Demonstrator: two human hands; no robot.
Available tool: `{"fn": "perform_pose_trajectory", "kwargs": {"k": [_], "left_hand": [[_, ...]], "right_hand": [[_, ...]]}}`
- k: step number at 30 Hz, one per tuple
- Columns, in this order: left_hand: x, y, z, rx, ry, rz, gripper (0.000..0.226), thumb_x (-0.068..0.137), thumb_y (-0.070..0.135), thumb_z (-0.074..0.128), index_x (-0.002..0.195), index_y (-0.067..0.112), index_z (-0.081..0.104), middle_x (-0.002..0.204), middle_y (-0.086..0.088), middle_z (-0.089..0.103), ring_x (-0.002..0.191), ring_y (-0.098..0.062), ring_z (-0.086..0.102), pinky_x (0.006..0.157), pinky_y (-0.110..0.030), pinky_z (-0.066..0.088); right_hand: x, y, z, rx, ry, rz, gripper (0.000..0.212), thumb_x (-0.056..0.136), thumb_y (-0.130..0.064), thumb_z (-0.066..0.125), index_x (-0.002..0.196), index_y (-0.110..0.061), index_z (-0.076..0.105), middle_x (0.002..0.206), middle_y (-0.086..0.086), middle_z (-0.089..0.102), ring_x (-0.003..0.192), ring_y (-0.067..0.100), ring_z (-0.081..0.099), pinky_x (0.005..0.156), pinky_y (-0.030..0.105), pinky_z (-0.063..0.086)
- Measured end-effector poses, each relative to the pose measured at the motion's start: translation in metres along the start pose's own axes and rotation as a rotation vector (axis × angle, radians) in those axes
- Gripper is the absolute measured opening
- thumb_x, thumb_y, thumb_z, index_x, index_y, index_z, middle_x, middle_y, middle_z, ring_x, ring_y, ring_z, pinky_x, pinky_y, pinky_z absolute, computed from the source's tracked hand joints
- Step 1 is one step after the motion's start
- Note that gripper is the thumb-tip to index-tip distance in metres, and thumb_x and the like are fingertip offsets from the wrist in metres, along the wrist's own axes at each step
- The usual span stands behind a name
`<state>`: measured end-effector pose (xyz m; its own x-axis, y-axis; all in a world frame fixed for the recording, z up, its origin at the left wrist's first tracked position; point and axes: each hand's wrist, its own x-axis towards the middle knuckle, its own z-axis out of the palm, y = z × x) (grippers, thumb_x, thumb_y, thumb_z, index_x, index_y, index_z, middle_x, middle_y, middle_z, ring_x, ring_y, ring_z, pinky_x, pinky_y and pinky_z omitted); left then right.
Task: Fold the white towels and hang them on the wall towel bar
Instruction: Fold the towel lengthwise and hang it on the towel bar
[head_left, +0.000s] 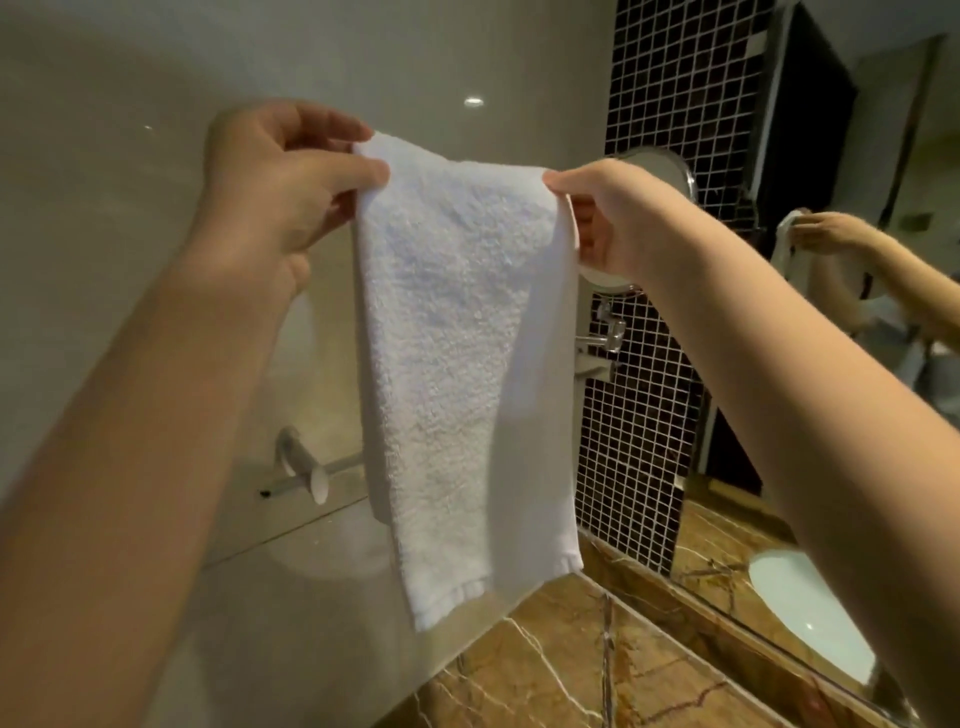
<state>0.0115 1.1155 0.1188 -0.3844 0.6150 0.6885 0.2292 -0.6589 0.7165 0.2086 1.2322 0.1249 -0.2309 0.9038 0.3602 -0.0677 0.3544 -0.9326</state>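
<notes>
A white towel (457, 364), folded lengthwise into a long strip, hangs in the air in front of a glossy wall. My left hand (275, 182) pinches its top left corner between thumb and fingers. My right hand (613, 218) pinches the top right corner. The towel's lower end hangs loose above the counter. Low on the wall behind it, a chrome towel bar (306, 467) shows its left bracket and a short stretch of rod; the rest of the bar is hidden by the towel.
A brown marble counter (571, 670) runs below. Dark mosaic tiles (670, 104) cover the corner wall, with a round mirror (670, 166) and chrome fittings (602, 338) on it. A large wall mirror (883, 260) at right reflects my arms and a white basin (810, 613).
</notes>
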Motion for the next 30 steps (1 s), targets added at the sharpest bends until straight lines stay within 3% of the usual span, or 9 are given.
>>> {"fn": "perform_pose_trajectory", "kwargs": {"k": [3, 8, 16, 24, 30], "left_hand": [[0.016, -0.001, -0.002, 0.017, 0.013, 0.012, 0.028, 0.074, -0.005, 0.071, 0.07, 0.021, 0.061, 0.062, 0.01, 0.056, 0.062, -0.004, 0.06, 0.069, -0.02, 0.055], [0.042, 0.004, -0.004, 0.058, 0.033, 0.071, 0.027, 0.074, -0.006, 0.07, 0.071, 0.02, 0.061, 0.068, 0.005, 0.055, 0.065, -0.006, 0.061, 0.068, -0.02, 0.055], [0.077, 0.012, -0.013, 0.145, 0.127, 0.214, 0.026, 0.072, -0.003, 0.071, 0.069, 0.022, 0.063, 0.061, 0.011, 0.061, 0.061, -0.001, 0.06, 0.068, -0.022, 0.054], [0.08, -0.018, -0.03, 0.156, 0.145, 0.151, 0.027, 0.07, -0.003, 0.072, 0.066, 0.023, 0.063, 0.048, 0.014, 0.058, 0.056, -0.004, 0.057, 0.067, -0.026, 0.052], [0.055, -0.057, -0.038, 0.16, 0.164, 0.048, 0.028, 0.075, -0.006, 0.07, 0.07, 0.02, 0.062, 0.065, 0.003, 0.055, 0.057, -0.002, 0.056, 0.064, -0.019, 0.052]], "right_hand": [[0.019, -0.004, 0.009, 0.055, -0.024, -0.009, 0.004, 0.09, -0.015, 0.058, 0.088, -0.012, 0.061, 0.073, 0.0, 0.059, 0.061, 0.012, 0.058, 0.052, 0.019, 0.048], [0.05, -0.015, 0.023, 0.109, -0.053, -0.046, 0.005, 0.087, -0.014, 0.057, 0.091, -0.011, 0.057, 0.073, 0.002, 0.046, 0.063, 0.015, 0.05, 0.049, 0.019, 0.046], [0.084, -0.039, 0.048, 0.203, -0.087, -0.105, 0.03, 0.069, -0.019, 0.062, 0.098, -0.013, 0.056, 0.085, 0.006, 0.047, 0.074, 0.021, 0.053, 0.06, 0.022, 0.048], [0.099, -0.006, 0.061, 0.221, -0.168, -0.008, 0.01, 0.091, -0.013, 0.051, 0.097, -0.009, 0.058, 0.076, 0.001, 0.055, 0.064, 0.015, 0.057, 0.051, 0.015, 0.046], [0.097, 0.041, 0.071, 0.129, -0.123, 0.114, 0.013, 0.087, -0.014, 0.057, 0.1, -0.011, 0.054, 0.087, 0.006, 0.047, 0.074, 0.019, 0.05, 0.05, 0.017, 0.045]]}}
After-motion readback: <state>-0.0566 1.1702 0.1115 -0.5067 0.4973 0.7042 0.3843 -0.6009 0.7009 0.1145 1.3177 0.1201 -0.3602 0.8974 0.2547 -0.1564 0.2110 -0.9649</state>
